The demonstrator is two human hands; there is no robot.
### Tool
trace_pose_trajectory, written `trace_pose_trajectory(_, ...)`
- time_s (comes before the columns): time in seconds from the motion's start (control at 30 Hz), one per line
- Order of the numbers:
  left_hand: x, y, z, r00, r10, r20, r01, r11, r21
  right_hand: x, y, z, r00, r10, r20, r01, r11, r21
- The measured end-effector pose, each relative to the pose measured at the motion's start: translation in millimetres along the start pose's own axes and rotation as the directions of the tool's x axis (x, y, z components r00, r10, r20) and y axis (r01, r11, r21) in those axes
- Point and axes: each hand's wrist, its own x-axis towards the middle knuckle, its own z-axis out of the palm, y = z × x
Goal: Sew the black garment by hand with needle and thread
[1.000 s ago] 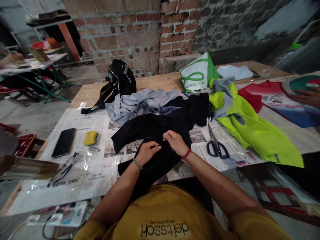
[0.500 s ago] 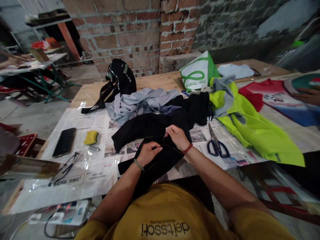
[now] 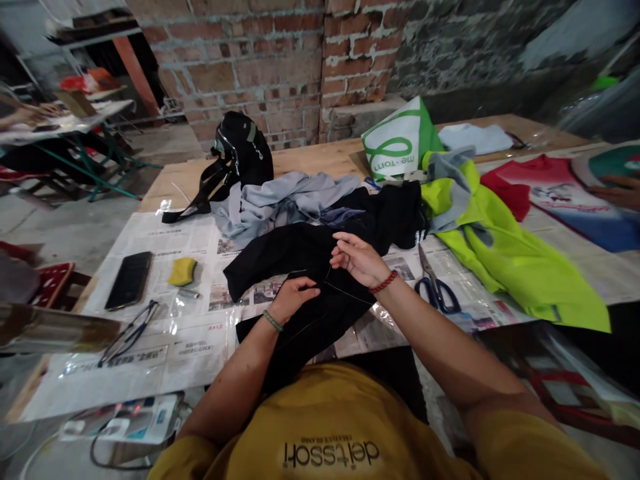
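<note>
Black trousers-like cloth lies across the front of the table, partly over my lap. My left hand, with a green bead bracelet, rests on it, thumb and forefinger closed on a fold. Above and to the right, my right hand, wearing a red bracelet, is raised with its fingertips pinched together. A thin thread runs from those fingertips down to the cloth near my left thumb. Any needle is too small to make out. Dark-handled scissors lie right of my right wrist.
Newspaper under clear plastic covers the table. On the left are a phone, a yellow sponge and glasses. Behind lie grey clothing, a black bag and a neon-yellow garment. Another person's hand is at far right.
My right hand has lifted slightly up and away from my left, its fingers loosening a little, with thread stretched below it. My left hand has shifted slightly left.
</note>
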Motion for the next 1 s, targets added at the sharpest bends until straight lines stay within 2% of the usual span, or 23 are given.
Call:
trace_pose_trajectory(0.2, 1, 0, -2, 1.0, -0.007, 0.011, 0.007, 1.0, -0.004, 11, -23, -14, 0.98, -0.182, -0.087, 0.177, 0.982, -0.064)
trace_pose_trajectory(0.33, 1, -1, -2, 1.0, -0.006, 0.019, 0.006, 1.0, 0.017, 17, -48, -23, 0.923, -0.371, -0.105, 0.35, 0.92, -0.179)
trace_pose_trajectory(0.5, 2, -3, -3, 1.0, 0.008, 0.028, -0.009, 0.999, 0.038, 20, -75, -23, 0.836, -0.533, -0.132, 0.481, 0.827, -0.291)
trace_pose_trajectory(0.6, 2, -3, -3, 0.999, -0.004, 0.035, 0.002, 0.999, 0.04, 23, -85, -23, 0.784, -0.6, -0.158, 0.535, 0.783, -0.316)
trace_pose_trajectory(0.77, 2, -4, -4, 0.999, 0.017, 0.049, -0.018, 0.999, 0.038, 27, -92, -21, 0.667, -0.721, -0.189, 0.638, 0.683, -0.356)
trace_pose_trajectory(0.87, 3, -7, -5, 0.998, 0.026, 0.055, -0.031, 0.996, 0.081, 28, -93, -20, 0.643, -0.745, -0.176, 0.658, 0.655, -0.372)
trace_pose_trajectory(1.0, 5, -10, -5, 0.998, 0.063, 0.032, -0.067, 0.985, 0.16, 34, -91, -25, 0.628, -0.742, -0.235, 0.65, 0.666, -0.365)
